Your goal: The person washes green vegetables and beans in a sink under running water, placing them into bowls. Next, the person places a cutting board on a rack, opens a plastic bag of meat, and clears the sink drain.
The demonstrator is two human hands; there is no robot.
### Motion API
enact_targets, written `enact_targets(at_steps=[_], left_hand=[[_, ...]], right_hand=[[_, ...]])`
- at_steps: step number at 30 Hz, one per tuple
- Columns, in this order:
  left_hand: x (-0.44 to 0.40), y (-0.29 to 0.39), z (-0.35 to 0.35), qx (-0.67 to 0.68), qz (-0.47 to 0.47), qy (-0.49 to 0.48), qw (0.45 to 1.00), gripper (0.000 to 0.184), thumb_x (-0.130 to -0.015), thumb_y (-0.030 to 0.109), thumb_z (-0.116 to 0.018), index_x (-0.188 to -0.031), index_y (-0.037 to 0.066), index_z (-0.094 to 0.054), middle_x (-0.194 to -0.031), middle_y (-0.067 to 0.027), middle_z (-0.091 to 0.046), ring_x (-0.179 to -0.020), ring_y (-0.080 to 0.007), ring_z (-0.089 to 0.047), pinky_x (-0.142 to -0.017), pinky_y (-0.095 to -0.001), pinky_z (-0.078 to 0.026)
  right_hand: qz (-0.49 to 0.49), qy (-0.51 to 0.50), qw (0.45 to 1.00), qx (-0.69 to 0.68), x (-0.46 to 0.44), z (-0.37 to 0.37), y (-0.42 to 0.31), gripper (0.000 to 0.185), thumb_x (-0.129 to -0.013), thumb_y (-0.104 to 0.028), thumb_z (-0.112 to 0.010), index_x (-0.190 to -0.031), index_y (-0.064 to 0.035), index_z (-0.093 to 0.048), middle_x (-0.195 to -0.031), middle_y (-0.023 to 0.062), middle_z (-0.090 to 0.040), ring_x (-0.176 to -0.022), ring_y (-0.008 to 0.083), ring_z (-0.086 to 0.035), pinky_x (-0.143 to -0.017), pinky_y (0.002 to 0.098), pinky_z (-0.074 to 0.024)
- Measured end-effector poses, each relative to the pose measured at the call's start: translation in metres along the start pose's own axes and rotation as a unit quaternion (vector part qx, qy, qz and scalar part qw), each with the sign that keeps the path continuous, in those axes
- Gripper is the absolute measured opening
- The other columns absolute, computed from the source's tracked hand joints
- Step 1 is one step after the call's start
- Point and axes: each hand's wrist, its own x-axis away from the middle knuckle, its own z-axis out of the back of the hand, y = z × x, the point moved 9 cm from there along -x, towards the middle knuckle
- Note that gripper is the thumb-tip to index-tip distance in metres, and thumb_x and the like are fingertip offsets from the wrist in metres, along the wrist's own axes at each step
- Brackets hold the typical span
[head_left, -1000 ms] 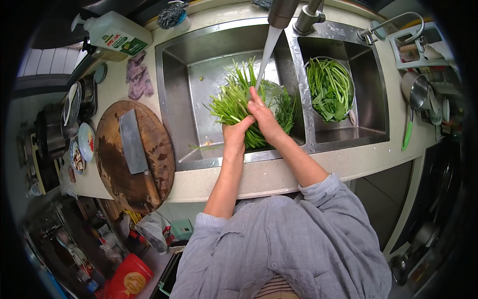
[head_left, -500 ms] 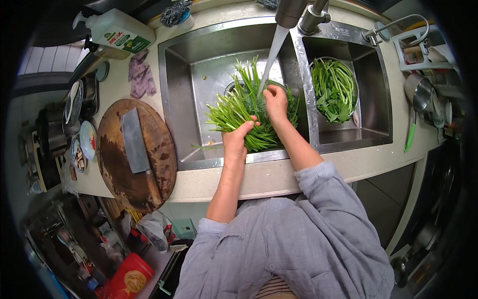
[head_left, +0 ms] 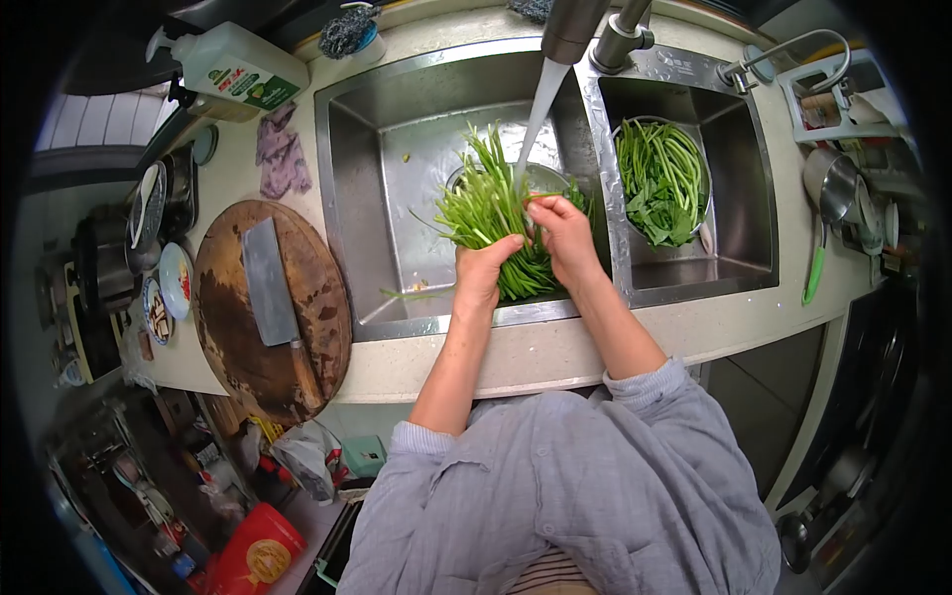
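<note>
A bundle of thin green stems (head_left: 486, 210) is held over the left sink basin (head_left: 397, 149), near its front edge. My left hand (head_left: 480, 268) is closed round the bundle's left side, thumb on top. At the right side of the stems, my right hand (head_left: 567, 236) has its fingers pinched together against the greens; what lies between the fingertips is too small to name. Water runs from the faucet (head_left: 573, 30) down onto the stems beside my right fingers.
The right basin (head_left: 739, 169) holds a bowl of greens (head_left: 662, 183). Left of the sink, a cleaver (head_left: 268, 283) lies on a round wooden board (head_left: 223, 297). A pink cloth (head_left: 283, 154) and white bottle (head_left: 238, 64) are behind it. A green-handled ladle (head_left: 815, 268) lies right.
My right hand left the bundle, rose towards the water stream, then came down beside the stems again. My left hand kept its hold and shifted slightly right with the bundle.
</note>
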Motion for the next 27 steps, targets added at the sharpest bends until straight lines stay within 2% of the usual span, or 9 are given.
enact_targets(at_steps=[3, 6, 9, 12, 13, 16, 19, 20, 27], left_hand=[[-0.001, 0.001, 0.0, -0.043, -0.026, 0.006, 0.999, 0.039, -0.066, -0.006, -0.063, -0.104, -0.002, -0.056, -0.093, -0.0087, -0.062, -0.079, -0.0188, -0.061, -0.07, -0.0297, -0.052], [0.001, 0.003, 0.004, -0.029, -0.011, 0.014, 0.999, 0.041, -0.065, -0.007, -0.063, -0.104, -0.002, -0.056, -0.094, -0.0075, -0.061, -0.082, -0.0177, -0.06, -0.07, -0.0286, -0.051], [0.004, 0.003, 0.011, -0.001, -0.013, 0.048, 0.999, 0.037, -0.065, -0.008, -0.063, -0.101, -0.003, -0.057, -0.088, -0.0092, -0.062, -0.074, -0.0184, -0.061, -0.065, -0.0279, -0.052], [0.005, -0.006, 0.02, 0.019, 0.017, 0.046, 0.999, 0.032, -0.069, -0.006, -0.059, -0.101, -0.005, -0.056, -0.088, -0.013, -0.063, -0.074, -0.0204, -0.061, -0.066, -0.03, -0.053], [0.007, -0.004, 0.024, 0.034, 0.012, 0.071, 0.997, 0.029, -0.071, -0.005, -0.058, -0.1, -0.006, -0.056, -0.085, -0.0146, -0.063, -0.071, -0.0214, -0.061, -0.067, -0.031, -0.053], [0.01, -0.004, 0.033, 0.054, 0.007, 0.083, 0.995, 0.03, -0.07, -0.005, -0.059, -0.1, -0.006, -0.056, -0.086, -0.0144, -0.063, -0.071, -0.022, -0.061, -0.068, -0.0324, -0.053], [0.011, -0.002, 0.034, 0.058, -0.003, 0.076, 0.995, 0.031, -0.07, -0.004, -0.059, -0.101, -0.005, -0.055, -0.086, -0.0141, -0.063, -0.072, -0.022, -0.061, -0.068, -0.0328, -0.052], [0.012, -0.001, 0.034, 0.059, -0.005, 0.075, 0.995, 0.031, -0.071, -0.004, -0.059, -0.101, -0.005, -0.055, -0.086, -0.014, -0.063, -0.072, -0.0219, -0.061, -0.068, -0.0326, -0.052], [0.016, -0.001, 0.041, 0.078, 0.003, 0.088, 0.993, 0.03, -0.07, -0.004, -0.059, -0.1, -0.005, -0.055, -0.087, -0.0146, -0.063, -0.073, -0.0225, -0.062, -0.07, -0.0333, -0.052]], right_hand=[[0.052, 0.01, 0.998, -0.03, 0.001, -0.004, 0.008, 0.013, -0.08, -0.009, -0.063, -0.091, -0.002, -0.061, -0.098, 0.003, -0.06, -0.066, 0.0046, -0.05, -0.054, 0.0191, -0.0374], [-0.001, -0.038, 0.995, 0.092, 0.005, -0.005, 0.008, 0.016, -0.081, -0.012, -0.062, -0.093, -0.0016, -0.061, -0.09, 0.0014, -0.061, -0.071, 0.0072, -0.054, -0.06, 0.0202, -0.0421], [0.067, -0.041, 0.988, 0.136, 0.006, -0.012, -0.001, 0.013, -0.082, -0.013, -0.06, -0.087, -0.0021, -0.063, -0.087, 0.0018, -0.063, -0.072, 0.008, -0.056, -0.061, 0.0218, -0.0447], [0.074, 0.009, 0.98, 0.186, -0.007, -0.002, -0.013, 0.014, -0.084, -0.015, -0.056, -0.081, -0.003, -0.063, -0.083, 0.0021, -0.063, -0.074, 0.0084, -0.057, -0.062, 0.0229, -0.0459], [0.105, 0.067, 0.981, 0.149, -0.015, 0.008, -0.017, 0.016, -0.079, -0.016, -0.059, -0.079, -0.0019, -0.065, -0.073, -0.0007, -0.061, -0.063, 0.0064, -0.052, -0.055, 0.0206, -0.0439], [0.099, 0.139, 0.946, 0.275, -0.062, 0.035, -0.002, 0.026, -0.073, -0.02, -0.067, -0.087, 0.0011, -0.063, -0.078, 0.007, -0.063, -0.071, 0.0161, -0.058, -0.065, 0.0298, -0.0481], [0.117, 0.155, 0.912, 0.361, -0.117, 0.032, 0.038, 0.049, -0.067, -0.029, -0.073, -0.099, 0.0044, -0.057, -0.087, 0.0145, -0.062, -0.08, 0.0262, -0.06, -0.074, 0.0367, -0.0468], [0.062, 0.128, 0.901, 0.41, -0.124, 0.026, 0.05, 0.064, -0.064, -0.037, -0.074, -0.105, 0.007, -0.052, -0.095, 0.0201, -0.061, -0.086, 0.0325, -0.059, -0.077, 0.0393, -0.0451], [-0.005, 0.177, 0.878, 0.445, -0.109, 0.057, 0.047, 0.025, -0.077, -0.025, -0.061, -0.094, -0.0061, -0.062, -0.093, 0.016, -0.062, -0.086, 0.0319, -0.059, -0.076, 0.0385, -0.0448]])
